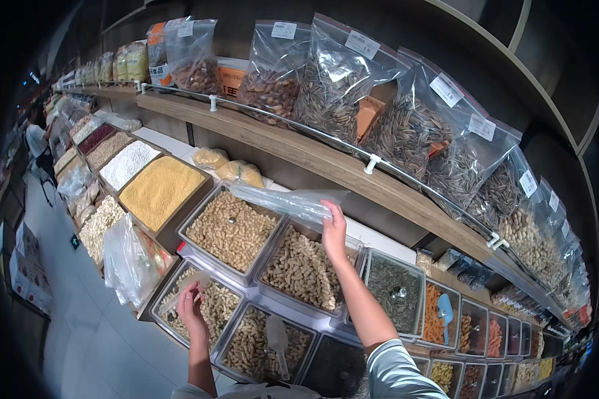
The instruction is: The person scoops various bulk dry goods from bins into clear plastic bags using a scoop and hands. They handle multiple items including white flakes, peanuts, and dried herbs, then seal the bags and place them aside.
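Note:
My right hand (333,227) is raised over the peanut bins, its fingers on one end of a long transparent plastic lid (284,200). That lid lies across the back rims of two bins, one with small peanuts (229,229), the other with larger peanuts in shells (302,267). My left hand (192,309) is above the near-left peanut bin (219,306), with its fingertips at a translucent scoop (192,280); whether they grip it is unclear. Another translucent scoop (277,339) rests over the neighbouring peanut bin (247,344).
A wooden shelf (279,129) with a rail holds bagged seeds and nuts. Grain bins (162,189) and a plastic bag (127,259) stand at left. A dark-seed bin (397,294) and a blue scoop (445,311) are at right. A person (39,139) stands far left.

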### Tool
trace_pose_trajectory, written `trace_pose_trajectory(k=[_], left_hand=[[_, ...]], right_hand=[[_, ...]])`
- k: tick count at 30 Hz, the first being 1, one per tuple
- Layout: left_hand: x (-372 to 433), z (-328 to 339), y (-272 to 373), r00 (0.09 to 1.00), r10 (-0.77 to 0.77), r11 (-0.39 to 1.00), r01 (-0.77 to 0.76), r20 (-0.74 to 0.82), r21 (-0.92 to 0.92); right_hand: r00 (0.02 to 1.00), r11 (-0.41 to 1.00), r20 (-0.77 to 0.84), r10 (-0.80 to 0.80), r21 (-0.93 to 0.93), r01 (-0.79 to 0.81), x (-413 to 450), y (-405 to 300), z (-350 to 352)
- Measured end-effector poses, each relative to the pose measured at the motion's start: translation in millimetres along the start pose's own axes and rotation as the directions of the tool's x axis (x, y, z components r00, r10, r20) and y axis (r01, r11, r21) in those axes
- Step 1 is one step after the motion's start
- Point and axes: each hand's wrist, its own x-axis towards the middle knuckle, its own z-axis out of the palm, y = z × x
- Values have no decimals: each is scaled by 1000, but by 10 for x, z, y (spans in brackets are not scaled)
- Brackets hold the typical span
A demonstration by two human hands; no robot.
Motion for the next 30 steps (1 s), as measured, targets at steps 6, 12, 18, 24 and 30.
trace_pose_trajectory(k=[6, 12, 18, 24, 30], left_hand=[[25, 265, 0, 997, 23, 999, -25, 67, 35], [-100, 549, -210, 967, -105, 994, 109, 230, -2], [-303, 723, -332, 906, -247, 969, 237, 344, 74], [-506, 900, -199, 865, -227, 974, 200, 448, 109], [-622, 740, -357, 861, -243, 969, 237, 446, 72]], right_hand=[[825, 896, 395, 403, -354, -268, -314, -204, 112], [989, 737, 44, 141, -672, -75, -932, -274, -875], [871, 210, -299, 389, -892, -400, -1544, 133, -2102], [881, 362, -118, 458, -881, -306, -1936, 594, -2451], [905, 436, 160, 395, -899, -32, -1670, -151, -1781]])
